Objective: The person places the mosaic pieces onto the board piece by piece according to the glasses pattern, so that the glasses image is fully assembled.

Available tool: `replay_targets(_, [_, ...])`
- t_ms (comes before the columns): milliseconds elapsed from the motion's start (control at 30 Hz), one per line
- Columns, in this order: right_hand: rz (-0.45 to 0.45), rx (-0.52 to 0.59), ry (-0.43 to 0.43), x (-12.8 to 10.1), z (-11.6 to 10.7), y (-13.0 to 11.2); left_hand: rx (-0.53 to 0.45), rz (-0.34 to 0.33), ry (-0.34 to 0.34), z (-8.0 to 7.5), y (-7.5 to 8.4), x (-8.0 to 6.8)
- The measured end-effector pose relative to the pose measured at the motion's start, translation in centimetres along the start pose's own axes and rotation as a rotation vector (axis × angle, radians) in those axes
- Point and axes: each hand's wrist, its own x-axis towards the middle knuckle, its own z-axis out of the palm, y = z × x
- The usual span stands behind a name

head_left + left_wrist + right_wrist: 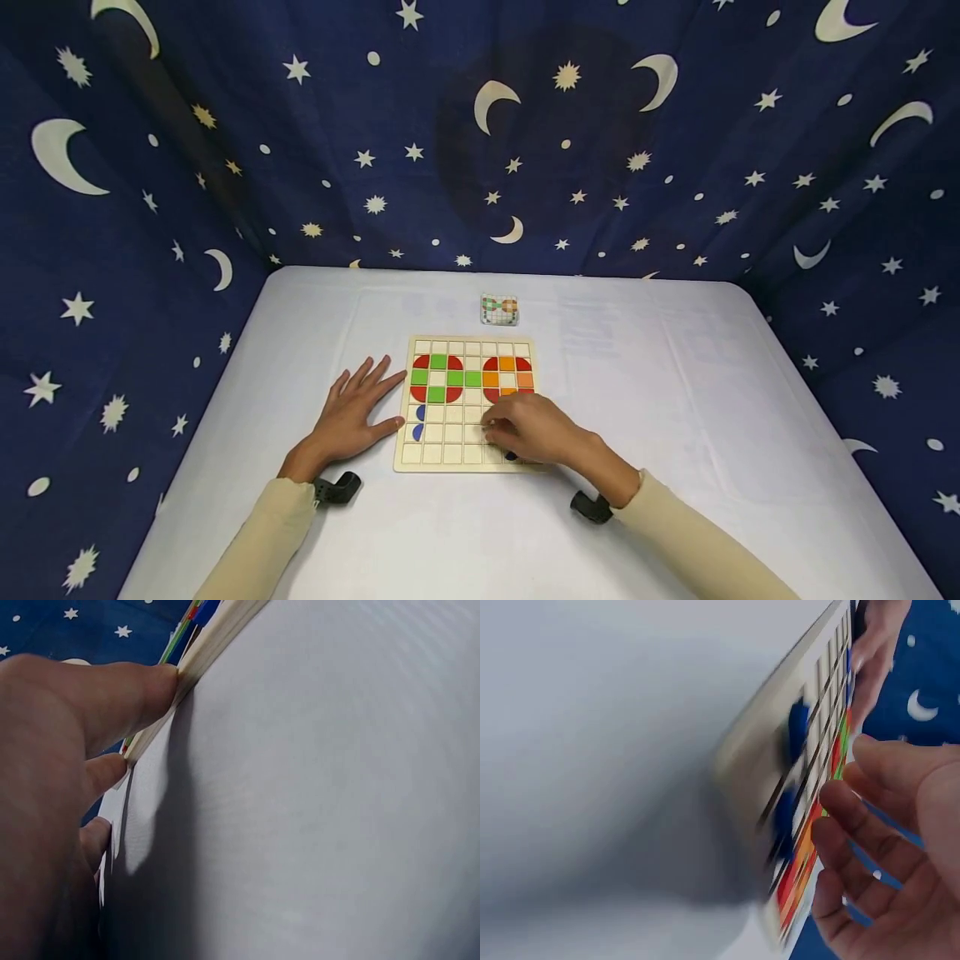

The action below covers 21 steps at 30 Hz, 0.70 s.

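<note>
A square wooden grid board lies on the table, with red, green and orange pieces forming two ring shapes joined by a green square. Two blue half-round pieces sit in its left column. My left hand lies flat with fingers spread, thumb and fingertips against the board's left edge. Over the lower right of the board hovers my right hand, fingers loosely bent, with nothing showing between them. Blue pieces at the board's right side show below it in the right wrist view, blurred.
A small pattern card with a similar coloured design lies behind the board. The white table is bordered by dark blue curtains with moons and stars. Each wrist wears a black camera.
</note>
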Motion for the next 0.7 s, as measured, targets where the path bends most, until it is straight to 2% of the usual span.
replay_targets(133, [0.113, -0.053, 0.063, -4.1, -0.9, 1.6, 0.004, -0.002, 0.000, 0.0, 0.1, 0.1])
replay_targets(267, [0.253, -0.097, 0.079, -7.9, -1.8, 2.7, 0.012, -0.005, -0.007, -0.1, 0.2, 0.1])
replay_targets(367, [0.368, -0.134, 0.048, -10.4, -2.6, 3.1, 0.014, -0.008, -0.005, -0.1, 0.1, 0.1])
replay_targets(533, [0.551, -0.184, -0.058, -13.8, -3.7, 2.6, 0.015, -0.007, -0.004, 0.0, 0.0, 0.1])
replay_targets(600, [0.608, -0.159, -0.095, -15.0, -4.1, 2.2, 0.012, -0.005, -0.006, 0.1, 0.0, 0.1])
replay_targets(700, [0.626, -0.058, -0.096, -16.1, -4.2, 2.0, 0.019, -0.006, -0.007, 0.2, -0.1, 0.1])
